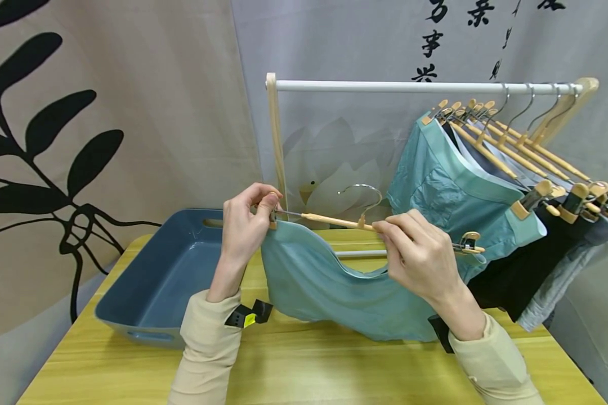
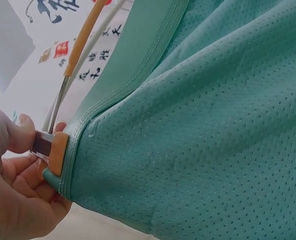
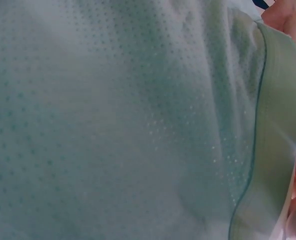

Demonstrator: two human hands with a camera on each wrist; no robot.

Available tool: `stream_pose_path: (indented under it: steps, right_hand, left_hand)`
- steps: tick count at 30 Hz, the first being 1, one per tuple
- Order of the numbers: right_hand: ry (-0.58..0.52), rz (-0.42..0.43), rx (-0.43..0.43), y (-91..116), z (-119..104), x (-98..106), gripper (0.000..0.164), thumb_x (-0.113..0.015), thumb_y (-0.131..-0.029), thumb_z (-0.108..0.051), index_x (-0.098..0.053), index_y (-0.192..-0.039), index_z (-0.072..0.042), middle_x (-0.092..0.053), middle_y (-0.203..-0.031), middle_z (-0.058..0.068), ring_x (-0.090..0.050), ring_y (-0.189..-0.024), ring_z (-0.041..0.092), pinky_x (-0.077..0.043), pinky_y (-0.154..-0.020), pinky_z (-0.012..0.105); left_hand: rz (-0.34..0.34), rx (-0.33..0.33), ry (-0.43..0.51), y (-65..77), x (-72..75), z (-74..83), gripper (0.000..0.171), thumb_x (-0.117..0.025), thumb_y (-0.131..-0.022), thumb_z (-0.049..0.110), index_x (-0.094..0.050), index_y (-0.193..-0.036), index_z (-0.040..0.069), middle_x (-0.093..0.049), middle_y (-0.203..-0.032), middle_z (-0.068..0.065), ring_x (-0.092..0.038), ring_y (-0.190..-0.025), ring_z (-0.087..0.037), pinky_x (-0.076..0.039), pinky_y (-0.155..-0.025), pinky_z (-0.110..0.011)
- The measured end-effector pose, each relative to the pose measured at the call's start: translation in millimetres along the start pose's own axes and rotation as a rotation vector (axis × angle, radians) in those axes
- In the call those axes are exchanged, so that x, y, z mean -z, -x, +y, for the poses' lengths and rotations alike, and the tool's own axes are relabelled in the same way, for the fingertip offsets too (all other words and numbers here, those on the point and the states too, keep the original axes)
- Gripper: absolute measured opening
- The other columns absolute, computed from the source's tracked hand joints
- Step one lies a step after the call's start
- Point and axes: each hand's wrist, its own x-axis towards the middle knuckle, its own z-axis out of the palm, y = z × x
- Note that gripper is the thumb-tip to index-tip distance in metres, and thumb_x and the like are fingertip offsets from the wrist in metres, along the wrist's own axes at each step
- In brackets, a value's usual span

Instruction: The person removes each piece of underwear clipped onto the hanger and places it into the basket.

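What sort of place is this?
Probably an indoor clothes-hanging workspace, though whether shop, home or studio isn't clear: a yellow wood-grain table, a white-railed pale wooden garment rack, and a teal mesh garment clipped to a slim wooden hanger.

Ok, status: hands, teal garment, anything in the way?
Left hand pinching left clip; right hand gripping wooden hanger. Teal garment caught in left clip; right clip's hold unclear. Nothing visibly blocking.

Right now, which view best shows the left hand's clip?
The left wrist view: the clip appears large, biting the teal waistband. The head view shows it small, partly hidden by the left hand; the right wrist, none of it.
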Motion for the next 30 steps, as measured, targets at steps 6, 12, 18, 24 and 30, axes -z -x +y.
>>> stream_pose_path:
  steps: [6,12,18,24,30]
  right_hand:
    - [0.001,-0.004,0.001,-0.4,-0.1,-0.2,0.019,-0.052,-0.085,-0.006,-0.070,-0.081,-0.001,-0.063,-0.074,0.009,-0.054,-0.063,0.021,-0.043,-0.051,0.029]
    - [-0.003,0.001,0.005,-1.0,-0.3,-0.6,0.018,-0.053,-0.085,-0.006,-0.070,-0.081,-0.001,-0.063,-0.075,0.009,-0.054,-0.063,0.021,-0.043,-0.050,0.029]
    - [-0.007,-0.004,0.007,-1.4,-0.5,-0.7,0.018,-0.053,-0.085,-0.006,-0.070,-0.082,-0.001,-0.063,-0.075,0.008,-0.054,-0.063,0.021,-0.043,-0.051,0.028]
    - [-0.016,-0.002,0.016,-1.1,-0.6,-1.2,0.020,-0.052,-0.087,-0.007,-0.070,-0.082,-0.002,-0.063,-0.076,0.008,-0.054,-0.063,0.021,-0.042,-0.050,0.028]
    - [-0.028,-0.007,0.016,0.0,-0.8,-2.0,0.022,-0.050,-0.089,-0.009,-0.070,-0.083,-0.002,-0.063,-0.077,0.008,-0.053,-0.063,0.020,-0.041,-0.049,0.026]
  left_hand:
    - [0.013,-0.002,-0.003,-0.2,0.5,0.4,0.016,-0.059,-0.088,0.017,-0.068,-0.085,0.004,-0.068,-0.070,-0.009,-0.057,-0.058,-0.016,-0.035,-0.050,-0.021]
    - [0.029,-0.013,-0.001,-0.4,0.7,0.0,0.013,-0.060,-0.087,0.014,-0.068,-0.084,0.004,-0.067,-0.069,-0.010,-0.060,-0.061,-0.018,-0.035,-0.050,-0.020]
    - [0.055,-0.033,-0.001,0.0,1.2,1.0,0.011,-0.062,-0.086,0.014,-0.068,-0.082,0.005,-0.067,-0.069,-0.010,-0.060,-0.061,-0.018,-0.031,-0.047,-0.019]
    - [0.076,-0.070,-0.015,0.9,1.8,1.0,0.011,-0.062,-0.086,0.014,-0.068,-0.081,0.005,-0.067,-0.068,-0.009,-0.052,-0.049,-0.010,-0.023,-0.038,-0.020]
    - [0.063,-0.070,-0.012,1.7,3.2,1.7,0.013,-0.060,-0.087,0.014,-0.068,-0.082,0.005,-0.067,-0.068,-0.010,-0.041,-0.041,0.000,-0.021,-0.036,-0.020]
